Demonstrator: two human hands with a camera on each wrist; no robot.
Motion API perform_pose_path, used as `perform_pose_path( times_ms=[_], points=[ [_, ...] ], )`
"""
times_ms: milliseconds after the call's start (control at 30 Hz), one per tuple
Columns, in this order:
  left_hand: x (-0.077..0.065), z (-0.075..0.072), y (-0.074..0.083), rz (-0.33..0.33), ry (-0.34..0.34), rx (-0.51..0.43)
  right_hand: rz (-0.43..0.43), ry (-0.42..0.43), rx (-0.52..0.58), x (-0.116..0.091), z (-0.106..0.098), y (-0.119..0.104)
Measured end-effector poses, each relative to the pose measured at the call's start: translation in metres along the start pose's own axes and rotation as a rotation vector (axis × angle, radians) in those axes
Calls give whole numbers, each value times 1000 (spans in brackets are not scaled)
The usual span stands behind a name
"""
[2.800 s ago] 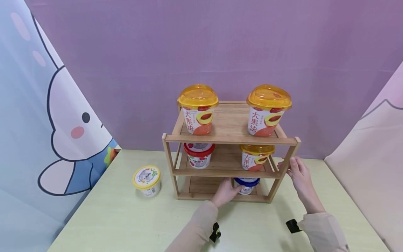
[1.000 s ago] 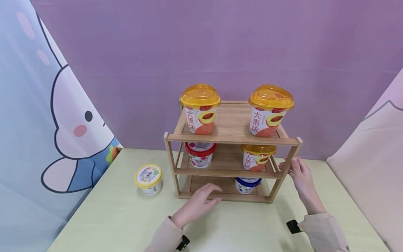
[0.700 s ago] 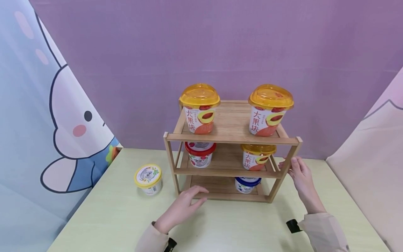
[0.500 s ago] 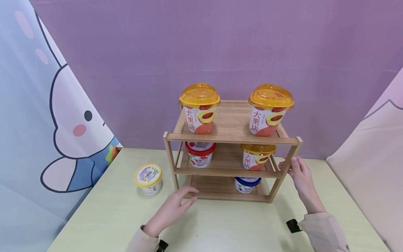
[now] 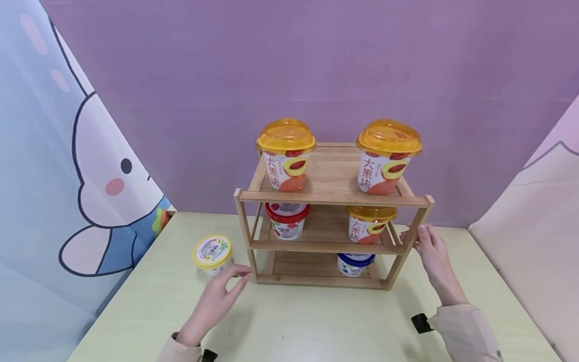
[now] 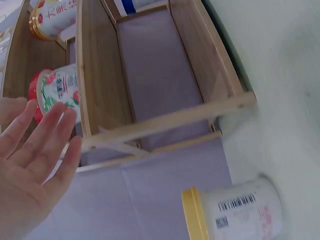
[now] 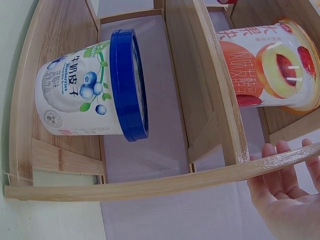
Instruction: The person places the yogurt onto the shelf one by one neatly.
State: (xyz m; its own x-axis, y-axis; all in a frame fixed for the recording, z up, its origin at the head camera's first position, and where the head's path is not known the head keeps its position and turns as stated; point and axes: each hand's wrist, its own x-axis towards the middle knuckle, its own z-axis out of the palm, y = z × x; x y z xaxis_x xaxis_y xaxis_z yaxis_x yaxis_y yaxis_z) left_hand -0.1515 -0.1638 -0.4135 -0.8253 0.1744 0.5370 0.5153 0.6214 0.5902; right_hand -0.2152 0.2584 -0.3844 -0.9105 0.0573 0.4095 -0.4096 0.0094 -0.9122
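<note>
My left hand [image 5: 215,301] is in the air over the table, fingers loosely bent and holding nothing. Just beyond it stands a white yogurt tub with a yellow lid [image 5: 212,251], partly overlapped by the fingers in the head view. My right hand [image 5: 434,251] grips the right front post of a three-tier wooden shelf rack [image 5: 332,200]; fingertips [image 7: 283,146] show past the post in the right wrist view. On the bottom tier sits a blue-lidded blueberry tub [image 7: 82,92]. The middle tier carries a red-lidded tub [image 5: 288,221] at left and an orange-lidded peach cup [image 5: 368,226] at right.
Two larger orange-lidded peach cups stand on the top tier, a left cup [image 5: 287,161] and a right cup [image 5: 386,163]. A pale green table [image 5: 316,322] lies under the rack. Behind hangs a purple cloth [image 5: 289,60], with a cartoon-printed cloth [image 5: 104,186] at left.
My left hand has left the blue-lidded tub on the bottom tier and moved left and toward me, to beside the yellow-lidded tub. My right hand stays at the post.
</note>
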Motion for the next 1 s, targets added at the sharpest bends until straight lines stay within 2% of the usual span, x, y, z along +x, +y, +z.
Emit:
perform_pose_path(
  times_ms=[133,300,400,433,633,800,1000],
  points=[
    [0,-6,-14,39,98,59,-2,4,15,0,1,0],
    [1,-12,-35,-65,129,133,-5,5,27,1,1,-1],
    [1,-17,-45,-139,102,158,0,10,32,0,1,-2],
    [1,-19,-48,-142,99,164,-1,9,34,0,2,-2],
    [3,-24,-70,-130,90,233,-4,13,37,0,2,-1],
    [3,-27,-84,-147,40,281,-6,14,27,0,2,-1],
    [1,-25,-98,-96,-23,336,-7,14,28,0,2,0]
  ],
)
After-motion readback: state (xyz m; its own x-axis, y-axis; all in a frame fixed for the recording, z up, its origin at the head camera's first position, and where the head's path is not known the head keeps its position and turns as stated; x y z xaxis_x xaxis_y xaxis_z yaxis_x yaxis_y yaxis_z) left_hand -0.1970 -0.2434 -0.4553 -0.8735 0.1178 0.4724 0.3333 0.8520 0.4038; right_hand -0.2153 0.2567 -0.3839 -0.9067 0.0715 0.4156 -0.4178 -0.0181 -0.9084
